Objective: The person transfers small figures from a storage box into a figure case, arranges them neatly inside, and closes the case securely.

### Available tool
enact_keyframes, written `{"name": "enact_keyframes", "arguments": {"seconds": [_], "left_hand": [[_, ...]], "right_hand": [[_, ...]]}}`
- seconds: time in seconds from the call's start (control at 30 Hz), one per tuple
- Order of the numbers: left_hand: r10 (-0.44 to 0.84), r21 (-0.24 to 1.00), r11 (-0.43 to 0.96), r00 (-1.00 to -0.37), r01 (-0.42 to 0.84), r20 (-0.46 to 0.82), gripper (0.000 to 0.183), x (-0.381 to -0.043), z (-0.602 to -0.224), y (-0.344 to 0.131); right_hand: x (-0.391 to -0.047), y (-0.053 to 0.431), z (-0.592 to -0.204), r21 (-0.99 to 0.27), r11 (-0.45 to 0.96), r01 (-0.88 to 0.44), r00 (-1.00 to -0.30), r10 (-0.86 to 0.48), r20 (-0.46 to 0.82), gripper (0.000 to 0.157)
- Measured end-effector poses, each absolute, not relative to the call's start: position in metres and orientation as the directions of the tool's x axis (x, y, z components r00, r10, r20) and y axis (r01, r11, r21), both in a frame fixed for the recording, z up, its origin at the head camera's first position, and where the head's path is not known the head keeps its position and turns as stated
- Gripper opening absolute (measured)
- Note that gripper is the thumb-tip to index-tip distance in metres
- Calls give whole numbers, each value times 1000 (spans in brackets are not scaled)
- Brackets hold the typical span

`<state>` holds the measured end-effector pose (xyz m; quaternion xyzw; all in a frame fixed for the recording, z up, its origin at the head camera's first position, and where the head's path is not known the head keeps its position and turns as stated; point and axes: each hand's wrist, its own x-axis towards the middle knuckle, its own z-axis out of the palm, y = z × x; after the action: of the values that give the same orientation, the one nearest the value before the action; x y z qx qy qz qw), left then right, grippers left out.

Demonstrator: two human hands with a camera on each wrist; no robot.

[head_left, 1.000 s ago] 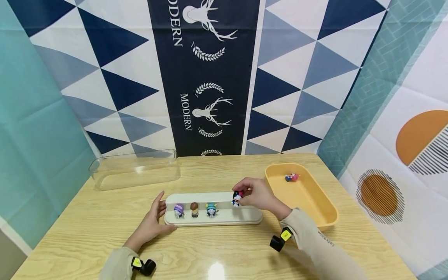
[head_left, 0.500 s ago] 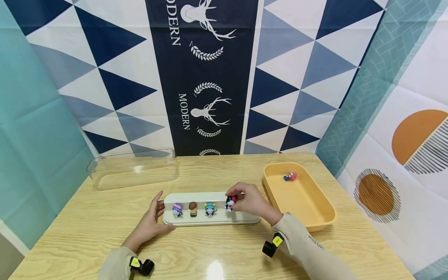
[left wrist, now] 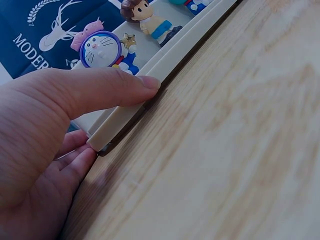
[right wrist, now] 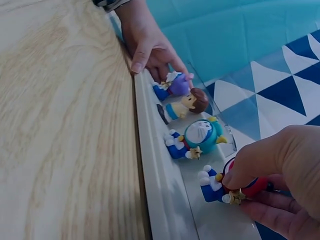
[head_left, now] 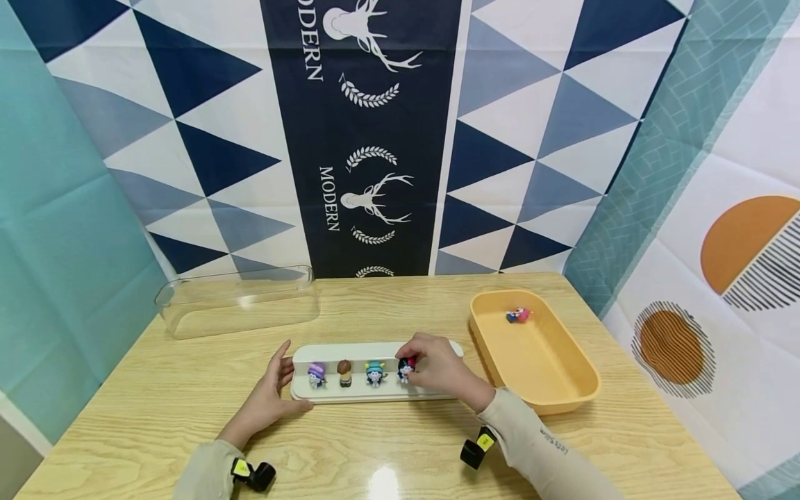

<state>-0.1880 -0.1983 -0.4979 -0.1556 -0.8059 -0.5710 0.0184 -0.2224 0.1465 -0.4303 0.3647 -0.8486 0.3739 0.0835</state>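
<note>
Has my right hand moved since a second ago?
Yes: in the head view, the right hand has shifted left and slightly lower, farther from the yellow tray and closer to the teal-hatted figurine.

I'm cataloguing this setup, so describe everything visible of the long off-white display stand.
This long off-white display stand looks like smooth plastic, with rounded ends, a flat shelf and a raised back. It lies flat on the light wood-grain table. Three small, colourful plastic-looking figures stand on it in a row. The left hand grips its left end. The right hand holds a small red-and-blue figure at the shelf; whether that figure touches it is unclear.
</note>
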Motion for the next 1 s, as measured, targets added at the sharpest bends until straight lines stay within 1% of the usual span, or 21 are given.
{"name": "enact_keyframes", "arguments": {"seconds": [0.27, 0.37, 0.6, 0.87, 1.0], "left_hand": [[222, 923, 292, -956, 252, 191, 123, -187, -499, -197], [221, 922, 293, -956, 254, 193, 123, -187, -500, -196], [221, 921, 291, -955, 258, 198, 122, -187, -498, -197], [212, 917, 316, -960, 243, 181, 123, -188, -497, -196], [211, 918, 313, -960, 244, 183, 123, -187, -497, -196]], "right_hand": [[-223, 145, -441, -402, 498, -769, -640, -598, 483, 31], [-224, 145, -445, -361, 500, -787, -616, -609, 499, 32], [-225, 144, -447, -292, 526, -799, -596, -624, 505, 32], [-223, 144, -444, -154, 541, -827, -532, -664, 525, 30], [-224, 144, -443, -121, 542, -832, -517, -676, 524, 31]]}}
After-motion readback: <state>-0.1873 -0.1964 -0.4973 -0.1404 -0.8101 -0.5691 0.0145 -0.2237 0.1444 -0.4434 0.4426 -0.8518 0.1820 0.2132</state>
